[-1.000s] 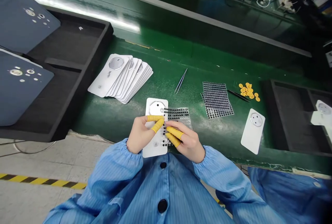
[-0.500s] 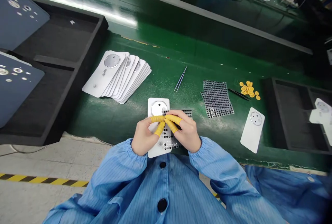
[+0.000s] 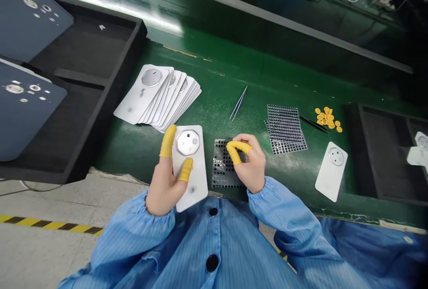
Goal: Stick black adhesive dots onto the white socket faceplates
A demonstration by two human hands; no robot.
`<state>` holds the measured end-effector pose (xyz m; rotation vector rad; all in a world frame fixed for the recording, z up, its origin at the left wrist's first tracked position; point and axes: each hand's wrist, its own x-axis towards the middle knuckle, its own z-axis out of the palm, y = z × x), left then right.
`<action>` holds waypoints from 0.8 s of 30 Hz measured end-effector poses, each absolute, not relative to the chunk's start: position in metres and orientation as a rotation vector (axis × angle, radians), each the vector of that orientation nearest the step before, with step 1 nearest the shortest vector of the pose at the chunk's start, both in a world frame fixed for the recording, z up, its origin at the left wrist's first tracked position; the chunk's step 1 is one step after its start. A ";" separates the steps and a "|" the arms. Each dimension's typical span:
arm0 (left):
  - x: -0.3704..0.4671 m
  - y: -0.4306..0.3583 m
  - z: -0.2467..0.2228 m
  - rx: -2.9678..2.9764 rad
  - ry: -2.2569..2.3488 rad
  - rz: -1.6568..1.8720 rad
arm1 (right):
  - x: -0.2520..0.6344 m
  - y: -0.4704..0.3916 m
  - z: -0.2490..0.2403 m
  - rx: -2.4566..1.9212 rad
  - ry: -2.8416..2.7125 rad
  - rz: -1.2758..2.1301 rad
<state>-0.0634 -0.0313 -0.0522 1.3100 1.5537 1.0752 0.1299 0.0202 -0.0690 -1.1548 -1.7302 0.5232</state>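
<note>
My left hand [image 3: 165,186], in yellow finger cots, is at the left edge of a white panel [image 3: 197,177] with an octagonal silver plate. Its thumb presses on the panel's face and its forefinger points along the left edge; the other fingers are hidden. A few dark spots show on the silver plate. Over a clear sheet of small black dots [image 3: 220,175], my right hand [image 3: 247,162] is pinched, thumb and forefinger tips together. Anything between those tips is too small to make out. Some rows on the sheet have gaps.
Stacked white panels [image 3: 133,97] fan out at left, beside a black tray [image 3: 117,70] holding dark blue-grey panels. Tweezers [image 3: 238,104], more dotted sheets [image 3: 286,128], black tweezers [image 3: 314,124], loose yellow finger cots [image 3: 327,118] and another white panel [image 3: 331,171] lie rightward. Another black tray [image 3: 364,146] stands far right.
My hands, fingertips together before, have parted. The left has moved left with the white panel, which is off the dotted sheet and slightly turned; the right is over the sheet.
</note>
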 end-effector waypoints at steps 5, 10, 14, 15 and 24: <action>-0.046 -0.050 -0.029 1.002 1.354 1.081 | 0.113 0.005 -0.041 -0.954 -1.860 0.416; -0.038 -0.056 -0.027 0.895 1.284 1.140 | 0.112 -0.008 -0.035 -0.852 -2.005 0.507; -0.040 -0.055 -0.027 0.996 1.274 1.267 | 0.120 -0.013 -0.038 -0.774 -2.162 0.431; -0.040 -0.055 -0.026 1.024 1.277 1.278 | 0.121 -0.014 -0.038 -0.764 -2.174 0.429; -0.039 -0.054 -0.022 1.151 1.338 1.171 | 0.122 -0.011 -0.036 -0.764 -2.188 0.457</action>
